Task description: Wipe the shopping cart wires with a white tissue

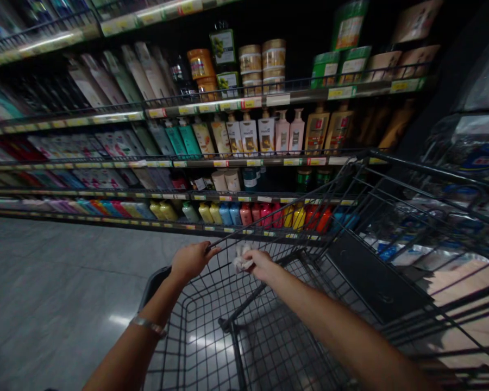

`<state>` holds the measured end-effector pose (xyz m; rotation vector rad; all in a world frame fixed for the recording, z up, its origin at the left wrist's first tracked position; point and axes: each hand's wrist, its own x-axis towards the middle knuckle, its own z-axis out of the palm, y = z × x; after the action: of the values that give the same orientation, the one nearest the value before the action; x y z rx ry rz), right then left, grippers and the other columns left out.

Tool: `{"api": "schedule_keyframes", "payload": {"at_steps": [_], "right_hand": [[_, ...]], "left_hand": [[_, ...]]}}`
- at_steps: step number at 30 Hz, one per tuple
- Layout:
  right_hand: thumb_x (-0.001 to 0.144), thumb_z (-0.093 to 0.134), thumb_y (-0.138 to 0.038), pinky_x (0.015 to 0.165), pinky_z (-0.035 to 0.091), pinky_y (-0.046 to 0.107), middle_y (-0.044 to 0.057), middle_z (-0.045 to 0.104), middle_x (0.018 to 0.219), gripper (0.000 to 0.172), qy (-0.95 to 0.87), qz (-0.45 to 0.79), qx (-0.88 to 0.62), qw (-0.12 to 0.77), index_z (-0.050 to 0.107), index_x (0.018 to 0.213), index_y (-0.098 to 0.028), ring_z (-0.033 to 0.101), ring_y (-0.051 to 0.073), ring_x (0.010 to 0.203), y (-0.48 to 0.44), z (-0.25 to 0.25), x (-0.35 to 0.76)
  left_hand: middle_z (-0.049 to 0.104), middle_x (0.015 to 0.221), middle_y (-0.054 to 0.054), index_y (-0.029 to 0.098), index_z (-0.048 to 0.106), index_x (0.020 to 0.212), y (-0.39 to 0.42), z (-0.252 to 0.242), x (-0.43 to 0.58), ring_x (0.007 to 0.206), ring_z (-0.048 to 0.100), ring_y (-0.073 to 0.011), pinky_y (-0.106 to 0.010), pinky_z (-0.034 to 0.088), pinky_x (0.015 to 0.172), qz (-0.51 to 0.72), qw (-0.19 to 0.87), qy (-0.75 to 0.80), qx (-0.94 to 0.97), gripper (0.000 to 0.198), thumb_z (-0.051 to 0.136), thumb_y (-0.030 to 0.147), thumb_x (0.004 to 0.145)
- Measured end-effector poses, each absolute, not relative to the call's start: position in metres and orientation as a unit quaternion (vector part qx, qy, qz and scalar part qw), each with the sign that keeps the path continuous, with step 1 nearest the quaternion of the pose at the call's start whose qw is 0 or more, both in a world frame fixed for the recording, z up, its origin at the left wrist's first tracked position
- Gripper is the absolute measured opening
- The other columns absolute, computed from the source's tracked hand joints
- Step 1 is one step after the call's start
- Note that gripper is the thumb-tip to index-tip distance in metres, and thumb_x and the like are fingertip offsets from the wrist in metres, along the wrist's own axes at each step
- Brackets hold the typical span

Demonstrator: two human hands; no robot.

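A black wire shopping cart [206, 288] stretches across the lower half of the head view. My left hand [190, 259] is closed around the cart's rim on its far left side, with a metal bracelet [149, 326] on the wrist. Over the basket, my right hand [261, 264] pinches a crumpled whitish cloth or tissue [242, 258]; which of the two I cannot tell. The cloth is beside the wire side, close to the rim. Through the basket's wires the floor shows.
Store shelves [224, 160] with bottles and jars run along the far side. Colourful bottles [264, 214] line the lowest shelf behind the cart. Grey floor [65, 282] lies at left. Plastic-wrapped packages [472, 163] are at right, beyond the cart's raised wire side.
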<state>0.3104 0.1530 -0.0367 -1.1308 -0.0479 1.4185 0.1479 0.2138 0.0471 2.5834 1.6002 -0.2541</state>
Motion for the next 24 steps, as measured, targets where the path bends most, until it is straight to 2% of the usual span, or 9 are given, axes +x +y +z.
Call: {"api": "schedule_keyframes", "payload": {"at_steps": [9, 15, 19, 21, 24], "right_hand": [[0.050, 0.053, 0.009, 0.047, 0.050, 0.026, -0.002, 0.055, 0.048, 0.027, 0.095, 0.587, -0.489, 0.639, 0.051, 0.059, -0.017, 0.057, 0.014, 0.046, 0.180, -0.011, 0.286], [0.055, 0.055, 0.006, 0.050, 0.050, 0.023, 0.000, 0.059, 0.054, 0.021, 0.038, 0.625, -0.393, 0.673, 0.054, 0.060, -0.015, 0.058, 0.012, 0.051, 0.184, 0.019, 0.293], [0.052, 0.057, 0.003, 0.056, 0.052, 0.023, 0.001, 0.063, 0.061, 0.022, -0.023, 0.631, -0.349, 0.692, 0.058, 0.066, -0.014, 0.060, 0.012, 0.056, 0.177, 0.030, 0.297], [0.052, 0.058, 0.000, 0.054, 0.050, 0.022, 0.001, 0.065, 0.064, 0.024, -0.062, 0.640, -0.330, 0.691, 0.062, 0.072, -0.013, 0.060, 0.012, 0.057, 0.170, 0.027, 0.299], [0.052, 0.057, -0.003, 0.047, 0.047, 0.021, 0.002, 0.065, 0.063, 0.023, -0.089, 0.653, -0.359, 0.661, 0.063, 0.073, -0.011, 0.058, 0.012, 0.051, 0.159, 0.012, 0.297]], "left_hand": [[0.074, 0.089, -0.010, 0.021, 0.066, 0.100, 0.210, 0.046, 0.148, 0.094, 0.070, -0.0270, -0.032, 0.048, 0.080, -0.080, 0.032, 0.526, 0.846, 0.047, 0.036, 0.057, 0.098], [0.075, 0.087, -0.008, 0.021, 0.065, 0.105, 0.212, 0.048, 0.147, 0.092, 0.071, -0.0258, -0.031, 0.048, 0.079, -0.077, 0.037, 0.528, 0.845, 0.042, 0.038, 0.053, 0.098], [0.075, 0.095, -0.009, 0.022, 0.064, 0.110, 0.212, 0.048, 0.146, 0.095, 0.070, -0.0251, -0.030, 0.047, 0.079, -0.072, 0.038, 0.528, 0.845, 0.042, 0.039, 0.053, 0.097], [0.075, 0.100, -0.009, 0.022, 0.064, 0.111, 0.214, 0.048, 0.142, 0.095, 0.070, -0.0246, -0.029, 0.047, 0.077, -0.071, 0.042, 0.524, 0.848, 0.041, 0.039, 0.052, 0.097], [0.075, 0.097, -0.008, 0.022, 0.065, 0.105, 0.214, 0.049, 0.127, 0.090, 0.070, -0.0228, -0.028, 0.046, 0.071, -0.078, 0.054, 0.519, 0.850, 0.040, 0.039, 0.050, 0.097]]}}
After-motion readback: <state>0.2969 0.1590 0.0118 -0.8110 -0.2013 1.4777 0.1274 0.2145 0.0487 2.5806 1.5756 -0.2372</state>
